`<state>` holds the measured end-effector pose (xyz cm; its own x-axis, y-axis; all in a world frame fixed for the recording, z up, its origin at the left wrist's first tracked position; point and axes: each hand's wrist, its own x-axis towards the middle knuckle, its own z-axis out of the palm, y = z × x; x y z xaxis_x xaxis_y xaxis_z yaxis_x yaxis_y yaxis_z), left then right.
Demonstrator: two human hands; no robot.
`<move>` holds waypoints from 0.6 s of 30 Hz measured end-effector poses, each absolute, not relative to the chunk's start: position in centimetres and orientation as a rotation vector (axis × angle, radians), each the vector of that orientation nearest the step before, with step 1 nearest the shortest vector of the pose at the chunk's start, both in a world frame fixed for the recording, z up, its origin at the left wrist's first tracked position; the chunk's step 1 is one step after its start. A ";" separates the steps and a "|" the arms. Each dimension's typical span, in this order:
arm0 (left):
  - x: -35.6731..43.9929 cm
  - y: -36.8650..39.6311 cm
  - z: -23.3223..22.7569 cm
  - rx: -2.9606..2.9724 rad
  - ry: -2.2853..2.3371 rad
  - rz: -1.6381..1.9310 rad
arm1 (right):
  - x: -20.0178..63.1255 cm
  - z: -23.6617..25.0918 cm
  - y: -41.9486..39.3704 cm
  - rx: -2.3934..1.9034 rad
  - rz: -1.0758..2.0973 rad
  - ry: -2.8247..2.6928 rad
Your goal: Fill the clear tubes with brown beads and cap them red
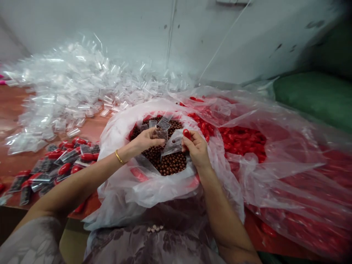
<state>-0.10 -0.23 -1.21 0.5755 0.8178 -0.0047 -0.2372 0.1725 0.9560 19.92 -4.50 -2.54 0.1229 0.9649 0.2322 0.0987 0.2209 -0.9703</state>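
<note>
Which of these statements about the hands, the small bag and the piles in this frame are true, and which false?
1. The right hand holds a red piece at a small clear bag. True.
2. The left hand rests on the red table. False: it is over the brown beads, at the bag.
3. The empty clear bags are piled at far left. True.
4. The filled packets lie to the right of the beads. False: left.
</note>
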 end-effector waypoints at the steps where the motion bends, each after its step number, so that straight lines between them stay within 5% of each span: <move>1: -0.2 -0.6 -1.3 1.175 0.585 0.815 | 19.9 -2.7 -4.4 -1.182 0.884 -1.290; 18: -2.4 -1.9 -2.8 1.202 0.632 0.732 | 19.3 -2.2 -4.8 -1.258 0.696 -1.531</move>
<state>-2.45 -1.93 -2.80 0.6182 0.7844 -0.0505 -0.1640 0.1915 0.9677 19.33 -4.78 -2.17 0.0351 0.9432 0.3304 0.3712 0.2947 -0.8806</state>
